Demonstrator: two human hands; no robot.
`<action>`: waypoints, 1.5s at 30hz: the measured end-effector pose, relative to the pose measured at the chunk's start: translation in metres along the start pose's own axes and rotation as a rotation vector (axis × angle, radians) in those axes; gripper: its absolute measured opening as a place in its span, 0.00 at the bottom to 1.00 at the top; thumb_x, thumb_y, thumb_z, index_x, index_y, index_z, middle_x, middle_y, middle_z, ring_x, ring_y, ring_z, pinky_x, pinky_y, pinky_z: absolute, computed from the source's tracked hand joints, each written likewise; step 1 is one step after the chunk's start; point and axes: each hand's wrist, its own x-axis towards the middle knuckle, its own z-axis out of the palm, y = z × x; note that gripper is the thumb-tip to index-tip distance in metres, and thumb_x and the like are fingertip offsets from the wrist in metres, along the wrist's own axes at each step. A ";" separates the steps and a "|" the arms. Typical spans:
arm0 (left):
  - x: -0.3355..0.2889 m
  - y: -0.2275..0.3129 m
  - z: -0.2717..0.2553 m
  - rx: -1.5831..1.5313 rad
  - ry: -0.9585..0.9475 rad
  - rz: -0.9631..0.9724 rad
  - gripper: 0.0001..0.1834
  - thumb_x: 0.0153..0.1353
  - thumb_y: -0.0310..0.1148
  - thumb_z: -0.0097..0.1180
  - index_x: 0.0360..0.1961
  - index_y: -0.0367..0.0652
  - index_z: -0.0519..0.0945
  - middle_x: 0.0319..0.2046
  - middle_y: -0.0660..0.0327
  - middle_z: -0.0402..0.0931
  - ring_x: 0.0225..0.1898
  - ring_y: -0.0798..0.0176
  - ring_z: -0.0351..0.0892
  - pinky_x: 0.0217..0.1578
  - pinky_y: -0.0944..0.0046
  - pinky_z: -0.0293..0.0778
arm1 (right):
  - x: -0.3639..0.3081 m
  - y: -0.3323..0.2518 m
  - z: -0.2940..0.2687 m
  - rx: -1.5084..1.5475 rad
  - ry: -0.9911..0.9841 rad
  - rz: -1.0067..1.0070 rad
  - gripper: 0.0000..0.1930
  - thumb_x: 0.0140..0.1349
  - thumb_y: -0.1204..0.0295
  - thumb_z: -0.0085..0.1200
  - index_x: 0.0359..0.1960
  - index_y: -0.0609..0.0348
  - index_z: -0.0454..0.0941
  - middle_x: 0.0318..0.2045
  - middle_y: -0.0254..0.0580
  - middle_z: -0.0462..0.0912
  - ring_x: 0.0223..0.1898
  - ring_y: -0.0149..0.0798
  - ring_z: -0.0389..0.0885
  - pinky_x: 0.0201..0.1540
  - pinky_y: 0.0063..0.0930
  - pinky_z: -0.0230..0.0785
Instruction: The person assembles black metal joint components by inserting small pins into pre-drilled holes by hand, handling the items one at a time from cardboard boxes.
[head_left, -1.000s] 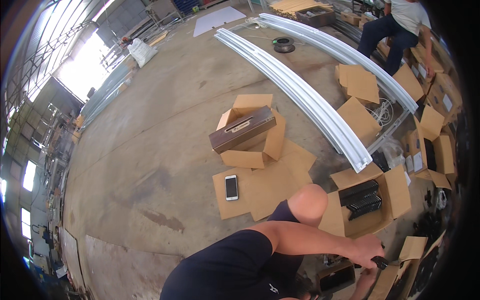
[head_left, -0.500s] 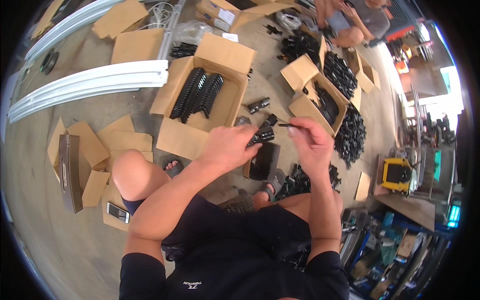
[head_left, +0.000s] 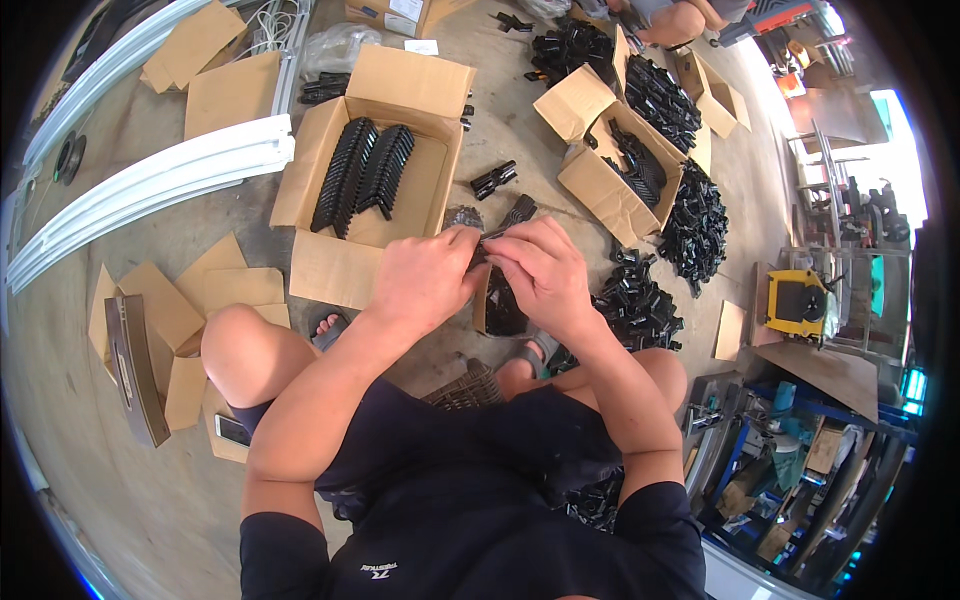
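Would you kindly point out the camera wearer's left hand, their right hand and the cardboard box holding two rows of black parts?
Left hand (head_left: 424, 276): head view, on the back of the hand.
Right hand (head_left: 545, 270): head view, on the back of the hand.
Cardboard box (head_left: 411, 80): head view, on its far flap.

2 rows of parts (head_left: 362, 180) in left carton (head_left: 425, 190), piles (head_left: 695, 235) at right — box (head_left: 481, 303) between, near right hand (head_left: 545, 270)
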 end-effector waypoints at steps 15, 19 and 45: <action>0.011 0.003 0.008 -0.037 0.062 -0.012 0.10 0.60 0.38 0.62 0.36 0.43 0.79 0.30 0.55 0.84 0.29 0.47 0.86 0.27 0.51 0.81 | 0.006 0.010 0.002 -0.070 -0.064 0.029 0.11 0.51 0.80 0.65 0.37 0.57 0.85 0.35 0.41 0.82 0.37 0.49 0.80 0.41 0.39 0.75; -0.006 0.008 0.023 -0.113 -0.075 -0.115 0.09 0.59 0.36 0.58 0.36 0.43 0.81 0.30 0.48 0.83 0.29 0.45 0.86 0.28 0.47 0.80 | -0.010 -0.008 -0.002 -0.261 -0.166 0.010 0.09 0.55 0.79 0.60 0.39 0.61 0.84 0.38 0.49 0.83 0.41 0.53 0.81 0.47 0.43 0.76; 0.005 0.011 -0.016 -0.732 0.007 -0.058 0.14 0.49 0.39 0.65 0.29 0.38 0.84 0.26 0.51 0.83 0.31 0.48 0.85 0.32 0.52 0.78 | -0.041 0.058 -0.011 0.964 -0.019 0.586 0.24 0.72 0.75 0.49 0.66 0.76 0.67 0.57 0.53 0.78 0.56 0.40 0.78 0.62 0.35 0.71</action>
